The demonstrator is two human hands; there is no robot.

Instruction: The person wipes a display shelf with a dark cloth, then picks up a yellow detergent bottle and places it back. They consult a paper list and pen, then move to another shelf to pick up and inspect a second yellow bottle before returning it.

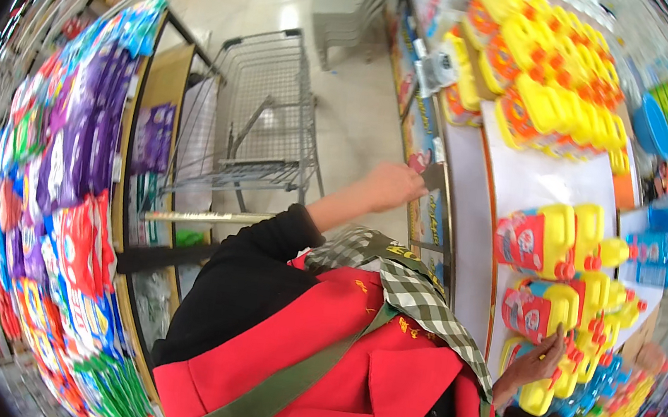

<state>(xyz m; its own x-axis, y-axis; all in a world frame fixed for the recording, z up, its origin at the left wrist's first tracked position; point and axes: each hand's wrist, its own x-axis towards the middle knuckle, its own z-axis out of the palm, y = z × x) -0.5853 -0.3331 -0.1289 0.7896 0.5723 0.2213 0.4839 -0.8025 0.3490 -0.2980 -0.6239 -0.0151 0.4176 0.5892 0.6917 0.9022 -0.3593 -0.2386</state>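
My left hand [393,187], its black sleeve pushed up, reaches to the shelf's front edge [454,223]. Its fingers are bent beside a small dark patch; whether they grip anything is unclear. At the right, my right hand [534,364] is among yellow bottles with red caps, its fingertips by a yellow bottle [531,308] with a pink label; a firm grip cannot be made out. More such bottles [540,237] stand farther along the white shelf [538,177]. A red vest [340,359] and a green-and-white checked cloth [423,294] cover my front.
A wire shopping cart [265,106] stands in the aisle, with stacked grey plastic stools [349,10] beyond. Shelves of bagged goods [82,146] line the left. Yellow jugs [551,72] and a blue basin [654,126] are at the upper right.
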